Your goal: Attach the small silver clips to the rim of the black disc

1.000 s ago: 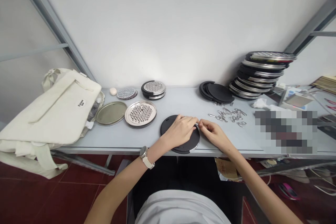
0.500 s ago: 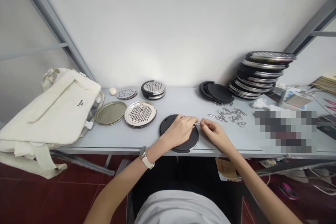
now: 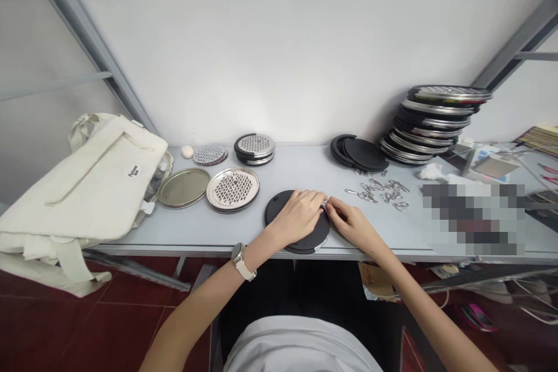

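A round black disc [image 3: 274, 210] with a metal rim lies flat near the table's front edge. My left hand [image 3: 300, 212] rests across its top, fingers closed together and bent over its right-hand side. Just beside them, my right hand [image 3: 349, 222] pinches something small at the disc's right edge. A thin shiny metal piece shows only slightly between the fingertips of both hands. Several loose small metal clips [image 3: 370, 189] lie on the table to the right, beyond my right hand.
Round perforated grater plates [image 3: 233, 189] and a plain metal disc [image 3: 183, 187] lie leftward, beside a cream bag [image 3: 87, 180]. Black covers [image 3: 365, 154] lie at the back. A tall stack of black-and-metal discs [image 3: 429, 125] leans at the right. The wall stands behind.
My right hand has moved slightly left, closer to my left fingertips and the disc's edge. The gap between the hands has closed. My left hand and the disc stay nearly still.
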A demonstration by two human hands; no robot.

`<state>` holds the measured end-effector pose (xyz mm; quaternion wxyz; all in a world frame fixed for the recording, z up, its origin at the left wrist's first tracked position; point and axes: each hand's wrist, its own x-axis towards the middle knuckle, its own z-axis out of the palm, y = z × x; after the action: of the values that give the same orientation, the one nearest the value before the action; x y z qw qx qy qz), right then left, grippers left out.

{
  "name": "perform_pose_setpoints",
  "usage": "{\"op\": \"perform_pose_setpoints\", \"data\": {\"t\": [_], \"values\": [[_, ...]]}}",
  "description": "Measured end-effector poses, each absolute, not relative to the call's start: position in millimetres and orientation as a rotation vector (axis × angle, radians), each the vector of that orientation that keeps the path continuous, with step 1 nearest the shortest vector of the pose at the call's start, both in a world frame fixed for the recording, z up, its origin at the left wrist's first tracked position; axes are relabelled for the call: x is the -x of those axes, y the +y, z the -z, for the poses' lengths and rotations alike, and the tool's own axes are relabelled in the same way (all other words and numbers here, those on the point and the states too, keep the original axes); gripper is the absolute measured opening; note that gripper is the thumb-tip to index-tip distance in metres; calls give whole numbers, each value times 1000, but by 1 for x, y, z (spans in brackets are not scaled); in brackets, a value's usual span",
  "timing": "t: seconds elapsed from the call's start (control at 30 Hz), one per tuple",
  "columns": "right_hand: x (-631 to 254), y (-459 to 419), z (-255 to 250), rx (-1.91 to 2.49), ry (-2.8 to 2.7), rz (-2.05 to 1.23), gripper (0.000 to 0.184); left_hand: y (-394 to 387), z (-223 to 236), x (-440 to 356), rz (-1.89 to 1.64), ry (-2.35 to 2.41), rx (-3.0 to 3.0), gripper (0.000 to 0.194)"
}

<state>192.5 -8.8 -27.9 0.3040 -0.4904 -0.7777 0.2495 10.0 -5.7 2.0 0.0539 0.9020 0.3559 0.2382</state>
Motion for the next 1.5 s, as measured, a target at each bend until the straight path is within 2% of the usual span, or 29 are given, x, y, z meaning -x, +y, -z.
{"op": "perform_pose_setpoints", "data": {"t": [0.3,1.33,1.5], "values": [[-192,-9,28,1322,-2071,-648,23,-3,2,-10,-764,959,-2666,20],[-194,-8,29,1281,-2068,-657,34,-1,2,-10,-794,927,-2589,22],[-193,-8,27,1279,-2095,-673,31,-2,1,-11,-787,954,-2593,21]]}}
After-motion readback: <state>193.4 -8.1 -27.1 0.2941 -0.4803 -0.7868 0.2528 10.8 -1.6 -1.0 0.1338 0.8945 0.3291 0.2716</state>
